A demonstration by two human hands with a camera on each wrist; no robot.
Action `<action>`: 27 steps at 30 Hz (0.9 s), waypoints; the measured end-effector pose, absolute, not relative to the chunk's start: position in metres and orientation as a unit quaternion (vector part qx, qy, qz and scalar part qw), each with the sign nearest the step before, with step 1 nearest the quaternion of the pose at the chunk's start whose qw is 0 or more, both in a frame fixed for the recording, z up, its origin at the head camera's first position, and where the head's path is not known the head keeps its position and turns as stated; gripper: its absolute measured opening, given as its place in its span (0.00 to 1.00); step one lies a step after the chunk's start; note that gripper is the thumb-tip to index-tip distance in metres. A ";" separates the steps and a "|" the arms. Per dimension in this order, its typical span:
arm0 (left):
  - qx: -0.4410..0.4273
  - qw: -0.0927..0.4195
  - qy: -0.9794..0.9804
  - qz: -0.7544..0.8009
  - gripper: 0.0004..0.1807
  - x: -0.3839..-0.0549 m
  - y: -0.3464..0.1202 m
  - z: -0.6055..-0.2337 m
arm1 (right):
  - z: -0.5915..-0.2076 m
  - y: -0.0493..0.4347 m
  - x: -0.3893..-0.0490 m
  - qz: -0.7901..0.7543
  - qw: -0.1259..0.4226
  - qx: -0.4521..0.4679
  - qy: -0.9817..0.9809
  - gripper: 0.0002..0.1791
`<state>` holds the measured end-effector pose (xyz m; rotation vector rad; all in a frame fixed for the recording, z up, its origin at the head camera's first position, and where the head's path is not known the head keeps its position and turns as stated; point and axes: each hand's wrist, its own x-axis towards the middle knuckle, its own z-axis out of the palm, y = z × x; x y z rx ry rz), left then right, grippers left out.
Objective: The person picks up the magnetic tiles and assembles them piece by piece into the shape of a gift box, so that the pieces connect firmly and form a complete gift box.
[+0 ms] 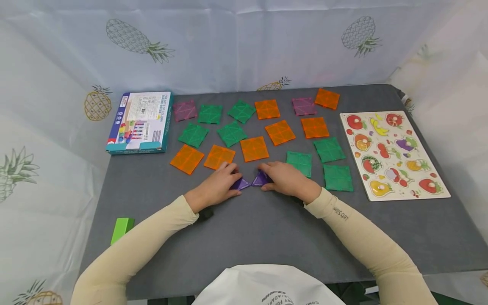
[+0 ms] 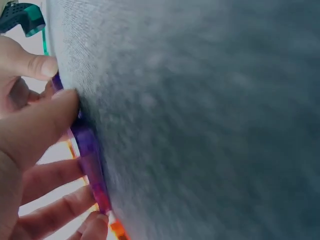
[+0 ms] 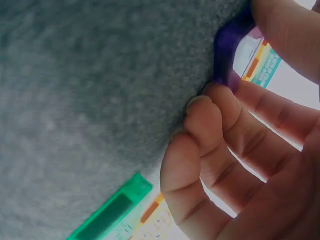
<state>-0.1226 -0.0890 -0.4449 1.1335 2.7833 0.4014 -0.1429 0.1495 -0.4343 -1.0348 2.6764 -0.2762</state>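
Just below frame centre, inside left hand (image 1: 217, 185), holding left purple tile (image 1: 241, 184) narrowly between thumb and fingers. Likewise pinching right purple tile (image 1: 260, 179) inside right hand (image 1: 288, 179). Farther, noting orange tiles (image 1: 280, 132), green tiles (image 1: 231, 134) across upper middle.

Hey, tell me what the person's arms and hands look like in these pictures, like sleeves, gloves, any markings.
Both arms wear long, close-fitting cream sleeves, the left sleeve and right sleeve ending around the wrists. Small dark lettering runs along the right forearm. The left hand and right hand wear no gloves. Something dark shows beneath the left wrist.
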 end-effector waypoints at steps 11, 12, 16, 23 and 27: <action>0.290 0.064 0.946 0.134 0.21 -0.085 -0.143 -0.434 | -0.434 0.114 -0.124 -0.096 0.148 -0.400 0.899 0.25; 0.272 0.065 0.951 0.134 0.22 -0.085 -0.154 -0.433 | -0.434 0.107 -0.122 -0.094 0.147 -0.407 0.896 0.24; 0.199 0.080 0.967 0.138 0.23 -0.090 -0.199 -0.429 | -0.436 0.076 -0.112 -0.086 0.149 -0.434 0.884 0.23; 0.137 0.121 0.976 0.120 0.26 -0.097 -0.240 -0.423 | -0.435 0.005 -0.104 -0.056 0.120 -0.463 0.876 0.25; 0.114 0.131 0.981 0.087 0.26 -0.096 -0.246 -0.416 | -0.428 -0.019 -0.103 -0.092 0.073 -0.475 0.872 0.27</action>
